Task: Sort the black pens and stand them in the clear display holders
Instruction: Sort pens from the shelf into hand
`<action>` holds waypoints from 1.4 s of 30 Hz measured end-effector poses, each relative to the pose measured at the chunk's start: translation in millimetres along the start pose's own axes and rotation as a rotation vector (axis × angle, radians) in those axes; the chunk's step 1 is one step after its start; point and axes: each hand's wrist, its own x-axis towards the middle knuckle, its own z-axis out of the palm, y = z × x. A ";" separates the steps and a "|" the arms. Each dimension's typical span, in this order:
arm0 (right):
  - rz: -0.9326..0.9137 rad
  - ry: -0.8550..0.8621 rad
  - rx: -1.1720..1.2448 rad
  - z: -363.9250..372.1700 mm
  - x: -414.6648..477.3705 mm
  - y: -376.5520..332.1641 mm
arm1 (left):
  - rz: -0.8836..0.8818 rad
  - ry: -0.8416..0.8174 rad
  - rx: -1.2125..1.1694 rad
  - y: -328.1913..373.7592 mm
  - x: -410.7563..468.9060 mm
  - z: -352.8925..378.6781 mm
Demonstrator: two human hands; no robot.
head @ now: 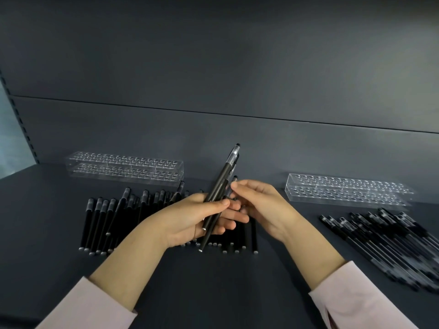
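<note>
Dark grey metal panelling (213,67) fills the background, with a slotted upright (23,129) at its left edge, and below it runs a dark grey shelf (47,222) that carries everything.

Two forearms in pale pink sleeves (88,307) reach in from the bottom corners and meet over the middle of the shelf.

On the left and centre of the shelf lies the left pile of pens (102,224): black barrels side by side, frosted caps towards the back and silver ends towards the person, partly hidden under the hands. Well apart, at the far right, lies the right pile of pens (392,243), slimmer black ones fanned out at a slant.

Behind the left pile stands the left holder (126,166), a long clear block with rows of round holes in its top, close to the back panel. The right holder (346,189), of the same kind, stands behind the right pile.

The left hand (190,219) grips the held pens (223,179), a small bundle raised above the left pile and tilted, caps up and away, silver ends down near the palm. The right hand (263,205) meets the bundle from the right, its curled fingers closed on the pens just above the left thumb; its own thumb is hidden. The two hands touch around the bundle.
</note>
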 end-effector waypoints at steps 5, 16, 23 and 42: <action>-0.010 0.196 0.303 -6.9 7.5 -4.3 | 0.025 0.038 -0.038 -1.3 2.1 -1.4; -0.060 0.557 -0.326 -31.6 24.5 21.1 | 0.065 0.291 -0.114 -3.7 11.7 -7.0; 0.001 0.402 -0.622 -22.2 21.9 31.7 | 0.081 0.327 -0.157 -3.1 12.6 -7.2; -0.069 0.335 -0.933 -12.7 15.2 26.1 | 0.063 0.260 -0.050 1.6 7.2 -5.5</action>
